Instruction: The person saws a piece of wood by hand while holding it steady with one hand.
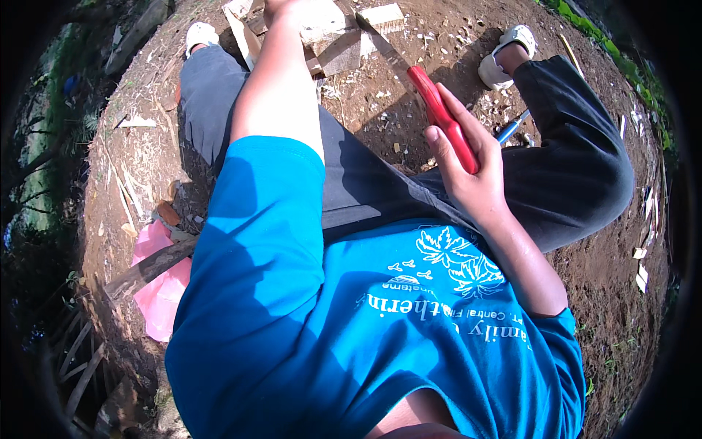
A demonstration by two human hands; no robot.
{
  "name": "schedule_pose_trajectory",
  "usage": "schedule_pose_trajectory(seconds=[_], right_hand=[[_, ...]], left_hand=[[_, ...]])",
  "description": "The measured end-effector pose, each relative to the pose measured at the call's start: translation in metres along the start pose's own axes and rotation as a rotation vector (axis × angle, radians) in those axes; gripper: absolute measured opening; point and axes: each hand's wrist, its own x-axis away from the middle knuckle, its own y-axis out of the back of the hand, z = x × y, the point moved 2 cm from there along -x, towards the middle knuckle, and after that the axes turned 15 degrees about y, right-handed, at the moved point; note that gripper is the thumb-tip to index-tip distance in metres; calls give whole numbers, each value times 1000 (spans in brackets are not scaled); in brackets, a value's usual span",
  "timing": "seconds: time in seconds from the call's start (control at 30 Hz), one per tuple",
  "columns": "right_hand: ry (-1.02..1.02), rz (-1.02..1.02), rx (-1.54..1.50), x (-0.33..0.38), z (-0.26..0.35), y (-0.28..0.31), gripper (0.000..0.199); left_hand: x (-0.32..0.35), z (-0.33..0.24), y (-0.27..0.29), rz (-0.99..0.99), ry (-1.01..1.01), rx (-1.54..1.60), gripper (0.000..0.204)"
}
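My right hand is closed around the long red handle of a narrow-bladed hand tool. Its thin metal blade slants up and away to the left. The blade's far end meets or overlaps a pale wooden block between my feet; teeth or a cutting edge are too small to make out. My left arm reaches forward to the same block. Only part of my left hand shows at the top edge, beside the wood, and its fingers are cut off from view.
Another pale wood piece lies beside the block. Wood chips litter the brown soil. A blue slim tool lies by my bent right leg. At the left are a pink plastic bag and a stick across it.
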Motion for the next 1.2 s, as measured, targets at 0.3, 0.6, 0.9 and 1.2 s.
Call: schedule_pose_trajectory(seconds=[0.3, 0.6, 0.9, 1.2], right_hand=[[25, 209, 52, 14, -61, -11, 83], [-92, -66, -82, -37, -6, 22, 55], [191, -48, 4, -55, 45, 36, 48], [298, -112, -138, -28, 28, 19, 50]], left_hand=[[-6, 4, -8, 18, -48, -3, 124], [19, 63, -32, 147, -234, -17, 134], [35, 39, 23, 274, -114, -136, 120], [22, 36, 70, 472, 75, 211, 76]])
